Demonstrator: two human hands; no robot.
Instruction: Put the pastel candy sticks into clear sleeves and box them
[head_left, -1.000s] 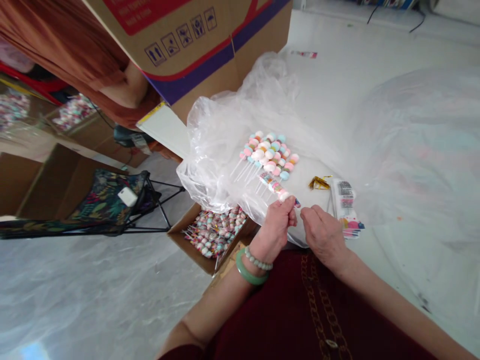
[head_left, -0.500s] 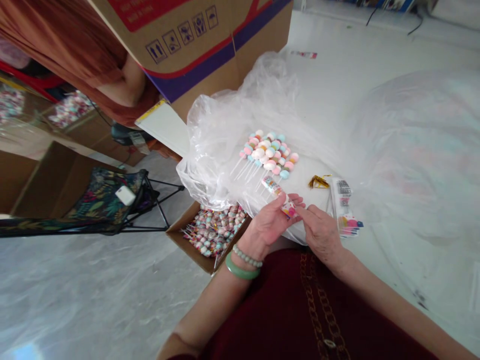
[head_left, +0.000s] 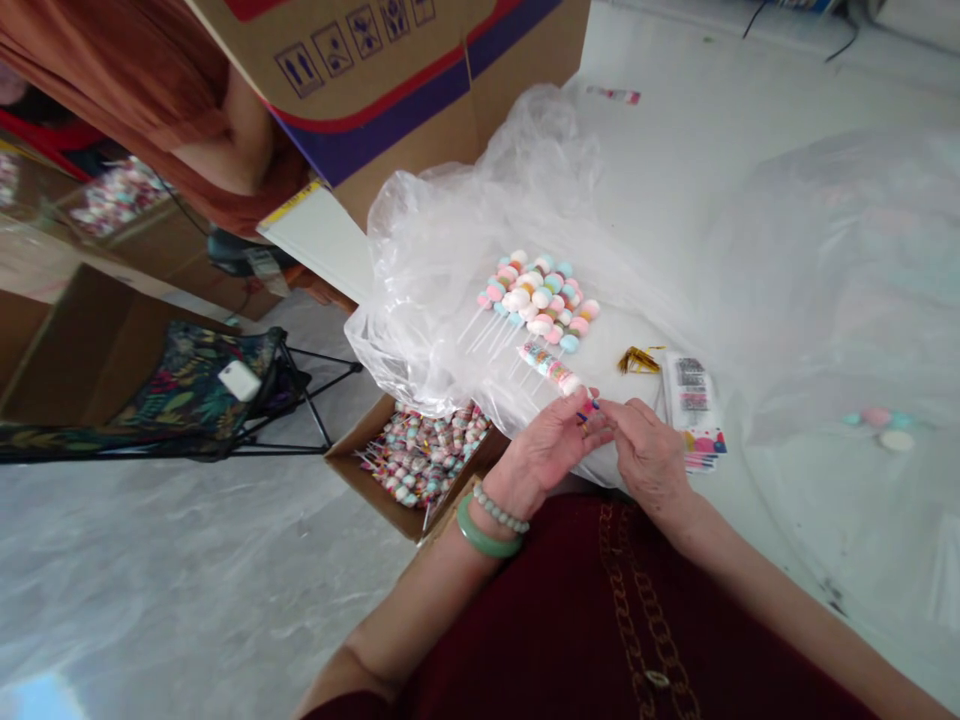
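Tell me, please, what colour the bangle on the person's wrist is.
The bangle is pale jade green, shown best in the head view.

I saw pastel pink, sky-blue and cream marshmallows (head_left: 534, 300) banded along the skewers, and the wrapped skewer (head_left: 550, 368) showed the same colours through its printed wrapper. Gold twist ties (head_left: 638, 361) glinted beside them. The jade bangle (head_left: 478, 527) was green, the bead bracelet (head_left: 499, 510) paler. I also caught the dark maroon garment (head_left: 622, 600) with its gold chain pattern, and the carton (head_left: 390, 60) with red and purple bands.
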